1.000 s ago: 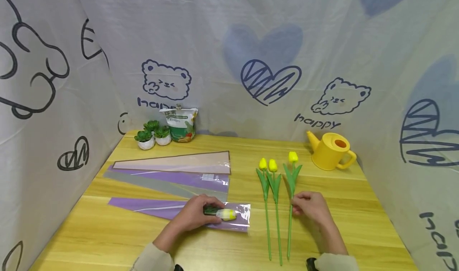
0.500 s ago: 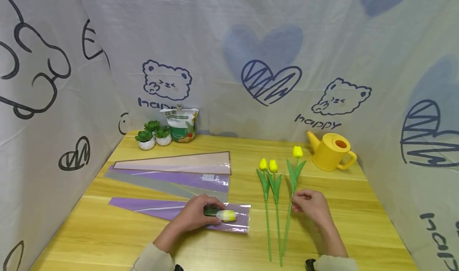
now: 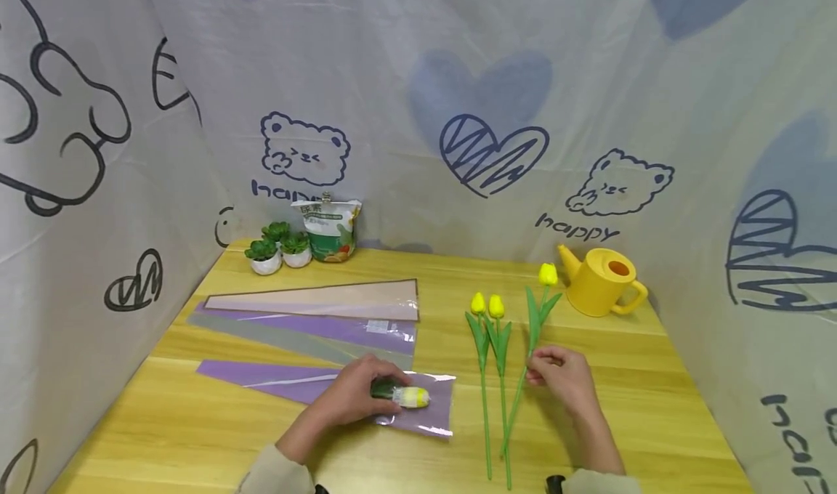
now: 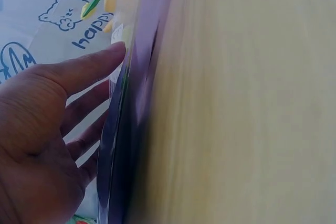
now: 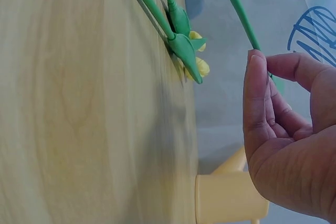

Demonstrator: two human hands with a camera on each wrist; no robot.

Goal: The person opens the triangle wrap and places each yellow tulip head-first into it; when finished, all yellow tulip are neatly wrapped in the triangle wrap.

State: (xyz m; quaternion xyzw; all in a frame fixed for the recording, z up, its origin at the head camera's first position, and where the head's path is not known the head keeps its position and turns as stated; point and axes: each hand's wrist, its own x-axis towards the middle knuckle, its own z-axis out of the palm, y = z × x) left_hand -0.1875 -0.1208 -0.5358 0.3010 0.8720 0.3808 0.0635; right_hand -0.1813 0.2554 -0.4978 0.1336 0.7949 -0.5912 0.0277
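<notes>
My left hand [image 3: 362, 391] grips a yellow tulip [image 3: 413, 397] whose head sits in a clear sheath, over a purple transparent sleeve [image 3: 275, 379]. Whether its stem lies fully inside the sleeve is hidden by the hand. In the left wrist view the thumb and fingers [image 4: 94, 69] close about the sleeve's edge. Between thumb and forefinger, my right hand [image 3: 565, 378] pinches the green stem of another yellow tulip [image 3: 535, 320], raised off the table in the right wrist view. Left of it, two more tulips [image 3: 478, 304] lie side by side on the wood.
Behind the left hand lie more flat wrapping sleeves [image 3: 314, 301] in pink, purple and grey. Small potted succulents [image 3: 264, 256] and a clipped white-green bag [image 3: 330, 231] stand at the back left. A yellow watering can [image 3: 598, 283] stands at the back right, before a printed curtain [image 3: 392, 211].
The right hand has lifted its tulip and tilted it, the head going up and right and the stem's lower end swinging left over the neighbouring stem. The left hand stays in place.
</notes>
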